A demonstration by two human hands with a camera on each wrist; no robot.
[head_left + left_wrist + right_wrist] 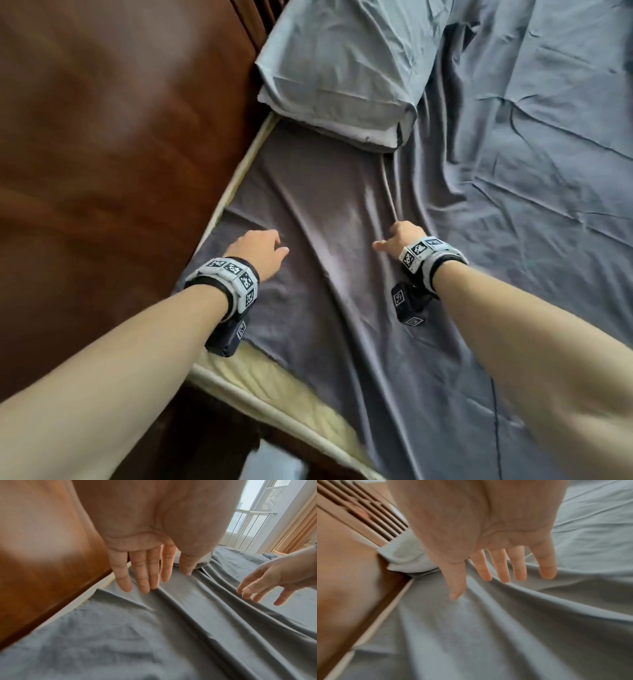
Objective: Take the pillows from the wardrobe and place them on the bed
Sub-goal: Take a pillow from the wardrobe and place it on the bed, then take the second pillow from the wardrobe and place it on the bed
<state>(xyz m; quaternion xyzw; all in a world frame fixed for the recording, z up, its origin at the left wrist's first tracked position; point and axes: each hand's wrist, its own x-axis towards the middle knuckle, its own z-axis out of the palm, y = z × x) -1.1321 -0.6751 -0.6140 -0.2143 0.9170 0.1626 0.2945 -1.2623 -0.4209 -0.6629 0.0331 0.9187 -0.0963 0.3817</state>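
Nearest, the left hand [261,247] and right hand [400,237] reach out over the wrinkled grey sheet [342,325] of the bed [260,387], fingers [145,574] straight and spread, holding nothing. Beyond them a pale blue pillow [346,65] lies flat at the head of the bed, touching the wooden headboard [120,137], white inner edge showing

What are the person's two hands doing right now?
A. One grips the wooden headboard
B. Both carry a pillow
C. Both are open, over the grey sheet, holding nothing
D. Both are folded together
C: the left hand and right hand have straight fingers over the grey sheet; the pillow lies apart.
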